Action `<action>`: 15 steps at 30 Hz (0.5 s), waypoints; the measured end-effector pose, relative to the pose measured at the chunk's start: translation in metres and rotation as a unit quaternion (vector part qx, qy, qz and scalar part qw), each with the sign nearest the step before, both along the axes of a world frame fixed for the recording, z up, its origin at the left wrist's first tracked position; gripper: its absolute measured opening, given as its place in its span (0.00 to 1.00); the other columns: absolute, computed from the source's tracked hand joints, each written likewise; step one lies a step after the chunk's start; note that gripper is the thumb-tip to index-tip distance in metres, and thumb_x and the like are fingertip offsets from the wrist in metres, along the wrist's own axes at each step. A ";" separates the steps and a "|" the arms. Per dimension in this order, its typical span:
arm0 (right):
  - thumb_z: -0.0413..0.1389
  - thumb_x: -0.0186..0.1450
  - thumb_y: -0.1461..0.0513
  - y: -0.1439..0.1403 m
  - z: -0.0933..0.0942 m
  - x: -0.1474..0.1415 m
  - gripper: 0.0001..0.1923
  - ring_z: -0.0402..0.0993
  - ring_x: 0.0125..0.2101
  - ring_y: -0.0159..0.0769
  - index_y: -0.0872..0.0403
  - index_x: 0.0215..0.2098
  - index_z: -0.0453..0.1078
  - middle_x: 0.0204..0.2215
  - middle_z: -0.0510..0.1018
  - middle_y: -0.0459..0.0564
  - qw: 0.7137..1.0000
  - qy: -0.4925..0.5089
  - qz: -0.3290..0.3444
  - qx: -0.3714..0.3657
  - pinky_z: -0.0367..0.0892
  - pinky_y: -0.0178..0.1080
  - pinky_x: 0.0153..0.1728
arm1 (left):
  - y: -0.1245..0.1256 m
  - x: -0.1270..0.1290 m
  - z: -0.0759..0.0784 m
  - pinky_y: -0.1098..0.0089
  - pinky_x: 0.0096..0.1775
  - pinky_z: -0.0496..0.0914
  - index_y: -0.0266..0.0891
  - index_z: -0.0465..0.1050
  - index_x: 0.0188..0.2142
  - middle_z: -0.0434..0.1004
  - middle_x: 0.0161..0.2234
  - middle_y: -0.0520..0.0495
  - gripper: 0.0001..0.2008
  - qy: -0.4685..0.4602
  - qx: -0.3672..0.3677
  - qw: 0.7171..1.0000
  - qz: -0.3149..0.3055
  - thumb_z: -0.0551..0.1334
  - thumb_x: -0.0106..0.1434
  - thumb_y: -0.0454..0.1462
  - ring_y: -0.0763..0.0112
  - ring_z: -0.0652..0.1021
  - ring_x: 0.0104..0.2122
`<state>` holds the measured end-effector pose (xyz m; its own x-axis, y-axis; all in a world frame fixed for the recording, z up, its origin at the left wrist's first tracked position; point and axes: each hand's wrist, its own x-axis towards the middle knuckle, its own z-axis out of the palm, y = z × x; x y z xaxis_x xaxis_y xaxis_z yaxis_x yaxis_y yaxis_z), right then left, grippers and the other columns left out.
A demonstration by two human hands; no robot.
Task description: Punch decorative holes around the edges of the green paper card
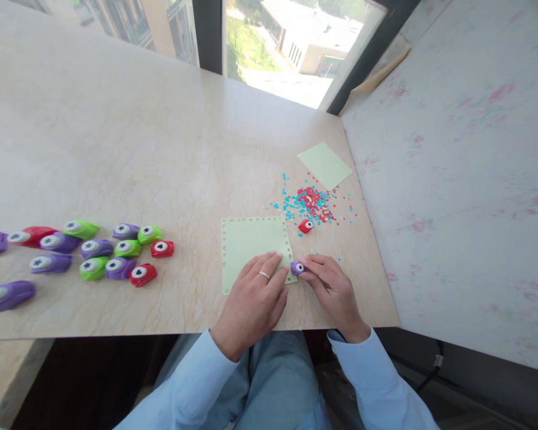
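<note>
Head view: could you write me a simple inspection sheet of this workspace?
Surface: pale, marbled table.
Work items: green paper, holes along its left, top and right edges; purple punch at its right edge.
Clutter: red and blue confetti, with a red punch and a second sheet beside it; purple, green and red punches grouped at left.
Hands: left hand flat on the paper; right hand holding the purple punch.
Cables: black cable, below table level at right.
Surroundings: window ahead; floral wall at right.
</note>
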<state>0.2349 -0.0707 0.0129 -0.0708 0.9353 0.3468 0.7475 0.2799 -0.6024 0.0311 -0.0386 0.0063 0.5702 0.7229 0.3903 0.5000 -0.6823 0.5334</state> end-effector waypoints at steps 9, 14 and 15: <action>0.59 0.67 0.65 0.002 0.001 -0.001 0.13 0.76 0.43 0.37 0.48 0.48 0.76 0.42 0.79 0.51 1.000 0.007 -0.007 0.001 0.74 0.42 0.45 | 0.000 -0.001 0.001 0.53 0.60 0.67 0.34 0.74 0.47 0.75 0.54 0.38 0.11 -0.003 0.000 1.000 -0.017 0.57 0.68 0.34 0.55 0.71 0.59; 0.60 0.66 0.65 0.002 0.001 0.001 0.12 0.75 0.44 0.37 0.49 0.48 0.76 0.42 0.79 0.52 1.000 0.009 -0.014 -0.003 0.74 0.42 0.45 | 0.000 -0.002 0.002 0.53 0.60 0.66 0.35 0.74 0.47 0.75 0.54 0.39 0.11 -0.004 -0.009 1.000 -0.029 0.57 0.68 0.33 0.56 0.71 0.59; 0.60 0.66 0.65 0.002 0.001 0.002 0.12 0.75 0.44 0.37 0.49 0.48 0.76 0.42 0.79 0.52 1.000 0.009 -0.014 -0.004 0.74 0.42 0.45 | -0.001 -0.002 0.002 0.52 0.60 0.66 0.35 0.74 0.47 0.75 0.53 0.39 0.11 -0.004 -0.010 0.999 -0.031 0.57 0.68 0.33 0.56 0.71 0.59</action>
